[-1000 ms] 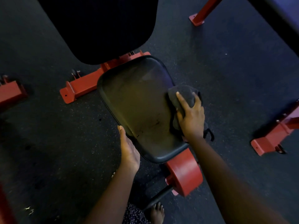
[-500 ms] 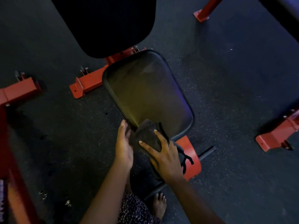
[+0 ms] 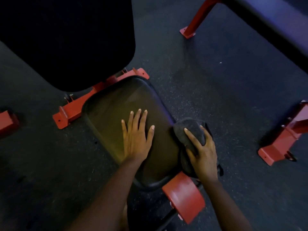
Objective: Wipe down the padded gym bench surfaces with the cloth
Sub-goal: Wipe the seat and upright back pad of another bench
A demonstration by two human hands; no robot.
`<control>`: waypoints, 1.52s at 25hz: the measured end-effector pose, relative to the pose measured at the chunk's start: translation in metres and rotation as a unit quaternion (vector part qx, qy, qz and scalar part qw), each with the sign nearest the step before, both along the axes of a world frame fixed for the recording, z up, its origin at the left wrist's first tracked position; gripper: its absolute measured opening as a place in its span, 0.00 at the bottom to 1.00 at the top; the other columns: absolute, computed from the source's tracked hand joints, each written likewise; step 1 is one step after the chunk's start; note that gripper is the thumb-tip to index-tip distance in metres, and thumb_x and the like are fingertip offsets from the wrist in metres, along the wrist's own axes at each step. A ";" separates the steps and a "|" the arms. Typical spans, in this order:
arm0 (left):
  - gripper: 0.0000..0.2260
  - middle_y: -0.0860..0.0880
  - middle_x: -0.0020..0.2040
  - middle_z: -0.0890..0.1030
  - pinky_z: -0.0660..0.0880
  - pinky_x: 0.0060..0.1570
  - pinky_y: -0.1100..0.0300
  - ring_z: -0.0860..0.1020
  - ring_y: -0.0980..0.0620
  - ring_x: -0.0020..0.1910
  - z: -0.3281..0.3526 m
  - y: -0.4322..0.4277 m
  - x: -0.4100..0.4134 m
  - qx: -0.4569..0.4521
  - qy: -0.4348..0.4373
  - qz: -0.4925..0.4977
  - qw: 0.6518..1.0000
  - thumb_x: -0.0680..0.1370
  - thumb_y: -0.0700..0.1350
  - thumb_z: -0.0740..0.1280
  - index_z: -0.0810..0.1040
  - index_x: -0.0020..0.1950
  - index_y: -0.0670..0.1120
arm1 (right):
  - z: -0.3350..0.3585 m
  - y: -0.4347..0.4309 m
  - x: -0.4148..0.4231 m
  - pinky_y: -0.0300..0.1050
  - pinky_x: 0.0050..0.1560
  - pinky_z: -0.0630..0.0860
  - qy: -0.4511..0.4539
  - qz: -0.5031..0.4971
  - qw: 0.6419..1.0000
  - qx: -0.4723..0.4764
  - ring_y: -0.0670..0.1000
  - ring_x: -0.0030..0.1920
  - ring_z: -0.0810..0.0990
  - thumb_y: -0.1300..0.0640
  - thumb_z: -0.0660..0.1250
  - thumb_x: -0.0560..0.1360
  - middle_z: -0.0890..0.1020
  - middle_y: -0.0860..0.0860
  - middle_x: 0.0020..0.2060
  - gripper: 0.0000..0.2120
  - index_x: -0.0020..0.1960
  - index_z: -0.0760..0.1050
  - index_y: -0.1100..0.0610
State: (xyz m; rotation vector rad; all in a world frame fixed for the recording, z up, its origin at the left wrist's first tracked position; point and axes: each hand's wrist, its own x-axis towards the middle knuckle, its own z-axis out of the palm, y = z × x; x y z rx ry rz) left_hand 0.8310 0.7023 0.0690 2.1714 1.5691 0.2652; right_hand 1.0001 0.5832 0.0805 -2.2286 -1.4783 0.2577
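- Dim light; view looks straight down on a bench with a red frame, standing on a dark speckled floor (image 3: 216,97).
- Seat pad (image 3: 106,124): black, rounded corners, runs from upper left to lower right. Its surface shows a dull brownish sheen.
- Back pad (image 3: 66,39): large, black, fills the top left, and its near end overlaps the far end of the seat pad. No detail can be made out on it.
- Left hand (image 3: 135,140): palm down on the middle of the seat pad, all 5 digits straight and spread, holding nothing.
- Right hand (image 3: 203,150): at the right edge of the seat pad, fingers curled over the cloth (image 3: 190,129) and gripping it.
- Cloth: dark grey and bunched. It sits on the right edge of the seat pad toward the near right corner, with part hanging down the side below the hand.
- Red crossbar (image 3: 70,112): lies on the floor under the far end of the seat, with bolt holes in its end plates.
- Red curved plate (image 3: 185,195): sticks out from under the near end of the seat, just below the right wrist.
- Other red feet: 1 at the right (image 3: 280,144), 1 at the top (image 3: 195,22), 1 at the left edge (image 3: 6,120). All stand well apart from the bench.
- Dark beam (image 3: 275,30) crosses the top right corner.
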 end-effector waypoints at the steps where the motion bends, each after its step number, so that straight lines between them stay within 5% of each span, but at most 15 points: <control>1: 0.29 0.47 0.76 0.59 0.47 0.73 0.42 0.53 0.46 0.76 -0.007 0.002 0.005 0.023 0.055 -0.012 0.998 0.76 0.61 0.44 0.57 0.75 0.49 | 0.002 0.017 0.007 0.57 0.58 0.72 0.011 0.016 1.000 0.005 0.62 0.63 0.71 0.59 0.71 0.71 0.66 0.58 0.69 0.31 0.68 0.63 0.39; 7: 0.28 0.46 0.75 0.60 0.48 0.71 0.41 0.54 0.45 0.75 -0.024 0.001 0.008 0.074 0.135 -0.027 0.988 0.77 0.60 0.49 0.58 0.74 0.49 | 0.011 0.188 0.029 0.54 0.65 0.69 0.049 0.163 0.985 -0.004 0.57 0.69 0.65 0.46 0.63 0.76 0.60 0.56 0.72 0.26 0.72 0.59 0.41; 12: 0.29 0.46 0.75 0.60 0.49 0.70 0.41 0.54 0.44 0.75 -0.024 0.003 0.010 0.065 0.155 -0.025 0.985 0.75 0.60 0.50 0.57 0.74 0.49 | 0.000 0.274 0.004 0.62 0.67 0.64 0.108 0.190 0.962 -0.166 0.62 0.70 0.61 0.40 0.59 0.76 0.55 0.55 0.74 0.30 0.74 0.51 0.39; 20: 0.29 0.46 0.75 0.61 0.50 0.70 0.40 0.55 0.44 0.75 -0.021 0.002 0.011 0.071 0.153 -0.028 0.985 0.76 0.59 0.51 0.59 0.74 0.49 | -0.017 0.183 0.029 0.53 0.68 0.63 0.278 0.016 0.947 -0.162 0.54 0.71 0.65 0.42 0.61 0.76 0.66 0.51 0.71 0.28 0.73 0.57 0.43; 27: 0.28 0.45 0.75 0.60 0.49 0.71 0.40 0.54 0.43 0.75 -0.023 0.000 0.010 0.075 0.143 -0.025 0.987 0.76 0.59 0.49 0.58 0.74 0.49 | -0.010 0.058 0.039 0.35 0.60 0.63 0.298 -0.052 0.938 -0.168 0.46 0.65 0.70 0.47 0.64 0.75 0.72 0.49 0.67 0.26 0.71 0.65 0.49; 33: 0.30 0.45 0.76 0.57 0.48 0.71 0.39 0.51 0.43 0.76 -0.024 0.000 0.010 0.062 0.139 -0.025 0.988 0.76 0.60 0.48 0.57 0.75 0.48 | -0.011 -0.002 0.001 0.43 0.65 0.64 0.290 -0.204 0.931 -0.083 0.51 0.67 0.69 0.48 0.66 0.75 0.72 0.51 0.67 0.25 0.70 0.66 0.48; 38: 0.31 0.44 0.76 0.56 0.45 0.71 0.38 0.49 0.42 0.76 -0.018 0.000 0.008 0.038 0.118 -0.048 0.991 0.75 0.61 0.48 0.55 0.75 0.47 | -0.007 -0.015 -0.061 0.44 0.60 0.64 0.283 -0.395 0.873 -0.035 0.52 0.65 0.69 0.47 0.63 0.76 0.70 0.52 0.66 0.26 0.72 0.62 0.46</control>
